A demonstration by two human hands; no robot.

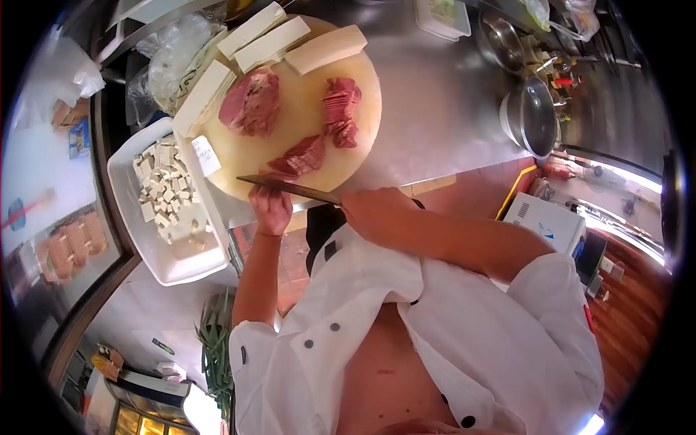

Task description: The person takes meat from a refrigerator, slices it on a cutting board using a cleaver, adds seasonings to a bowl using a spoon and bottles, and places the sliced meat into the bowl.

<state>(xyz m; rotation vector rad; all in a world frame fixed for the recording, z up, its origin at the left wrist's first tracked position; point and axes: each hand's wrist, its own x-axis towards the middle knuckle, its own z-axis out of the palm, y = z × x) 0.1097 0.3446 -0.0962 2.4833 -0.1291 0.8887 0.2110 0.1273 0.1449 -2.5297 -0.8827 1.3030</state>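
My right hand [373, 214] is closed around the handle of a kitchen knife [290, 187], whose blade lies across the near edge of a round cutting board [304, 94]. At the blade's tip end is my left hand [272, 209], with curled fingers against or just under the blade; whatever they pinch is hidden. Just beyond the blade lies a fanned pile of sliced red meat [301, 158]. A second stack of meat slices [341, 109] sits farther right on the board. The larger uncut piece of meat [251, 101] rests to the left.
Long white tofu-like blocks [272, 45] line the board's far and left edges. A white tub [206, 257] with small white cubes stands left, beside a paper label [206, 156]. Metal bowls [536, 116] stand at right. Clear plastic bags [177, 54] lie at the back left.
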